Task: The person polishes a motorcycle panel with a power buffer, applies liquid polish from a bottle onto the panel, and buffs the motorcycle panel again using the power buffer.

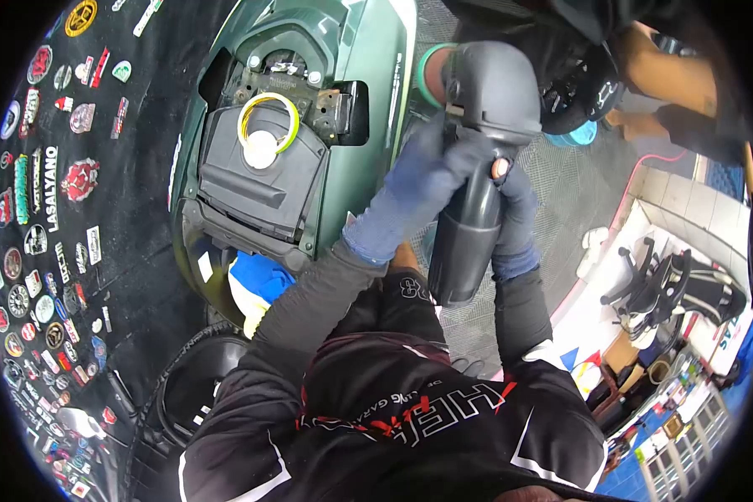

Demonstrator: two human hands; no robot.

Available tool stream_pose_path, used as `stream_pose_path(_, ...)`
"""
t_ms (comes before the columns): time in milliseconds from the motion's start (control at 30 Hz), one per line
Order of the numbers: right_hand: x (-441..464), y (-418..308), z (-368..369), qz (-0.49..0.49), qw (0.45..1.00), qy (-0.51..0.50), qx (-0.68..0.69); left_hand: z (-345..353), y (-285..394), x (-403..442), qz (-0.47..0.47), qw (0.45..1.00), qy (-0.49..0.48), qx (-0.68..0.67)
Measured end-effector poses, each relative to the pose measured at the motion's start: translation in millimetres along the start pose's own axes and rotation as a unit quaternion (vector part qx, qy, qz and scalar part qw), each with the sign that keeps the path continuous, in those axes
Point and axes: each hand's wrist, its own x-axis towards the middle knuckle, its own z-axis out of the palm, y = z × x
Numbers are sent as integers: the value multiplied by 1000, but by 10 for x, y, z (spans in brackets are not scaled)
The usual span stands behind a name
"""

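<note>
I hold a black cordless polisher [468, 247] between my gloved hands, its head turned up and its round pad [433, 74], green at the edge, facing left. My right hand [517, 197] is wrapped round the right side of the body, with a bare fingertip showing. My left hand [435, 163], smeared a little by motion, is closed on the machine's neck from the left. Left of it stands a motor scooter's green tail [372, 109] with its grey underseat section [259, 180] exposed. A yellow tape ring [291, 125] and a white round piece [260, 151] lie on it.
A co-worker's arm [669, 75] and dark clothing are at upper right. A sticker-covered black sheet [142, 243] hangs at left. A blue and yellow cloth [263, 280] lies by the scooter, near a black bin [197, 376]. Black parts [669, 289] lie on a surface at right.
</note>
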Motion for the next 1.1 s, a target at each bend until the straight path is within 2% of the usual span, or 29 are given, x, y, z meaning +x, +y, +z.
stream_pose_path(33, 93, -60, 27, 7, 1000, -4, -5, -31, 43, 82, -4, 1000, 9, 0)
stream_pose_path(100, 320, -131, 14, -47, 994, -54, -83, -99, 234, 306, -180, 978, -35, -103)
stream_pose_path(133, 388, -162, -32, -8, 997, -48, -53, -103, 226, 370, -212, 971, -14, -112)
stream_pose_path(167, 461, -168, -74, -1, 997, -49, -57, -89, 239, 423, -216, 970, -8, -116)
stream_pose_path(233, 589, -169, -142, -99, 985, -56, -132, -54, 239, 510, -229, 951, 60, -200)
stream_pose_path(267, 618, -237, -137, -33, 995, -70, -70, -42, 193, 515, -214, 942, 73, -247)
stream_pose_path(300, 639, -238, -184, -26, 994, -71, -74, -22, 166, 515, -217, 940, 79, -250)
stream_pose_path(367, 667, -228, -212, -164, 944, -111, -263, -3, 145, 511, -224, 941, 107, -229)
stream_pose_path(400, 642, -229, -198, -117, 961, -79, -236, -31, 141, 487, -233, 950, 97, -183)
stream_pose_path(533, 525, -223, -125, -77, 970, -77, -216, -60, 100, 348, -208, 952, 101, -200)
stream_pose_path(600, 396, -277, 95, 18, 992, -52, -111, -61, 21, 242, -235, 958, 92, -138)
stream_pose_path(733, 203, -54, -3, -4, 985, -3, -171, -113, 121, 37, -206, 961, 66, -171)
stream_pose_path(833, 65, 127, -69, -34, 980, -11, -196, -128, 154, -150, -201, 971, 63, -116)
stream_pose_path(900, -71, 217, -82, -31, 973, 3, -230, -126, 189, -265, -204, 960, 54, -183)
stream_pose_path(933, -149, 365, -299, -87, 939, -34, -332, -120, 197, -330, -204, 960, 52, -184)
stream_pose_path(1033, -389, 607, -412, -62, 943, -60, -321, -117, 203, -579, -232, 958, 41, -165)
stream_pose_path(1100, -539, 740, -402, -65, 949, -27, -308, -133, 224, -742, -233, 954, 24, -184)
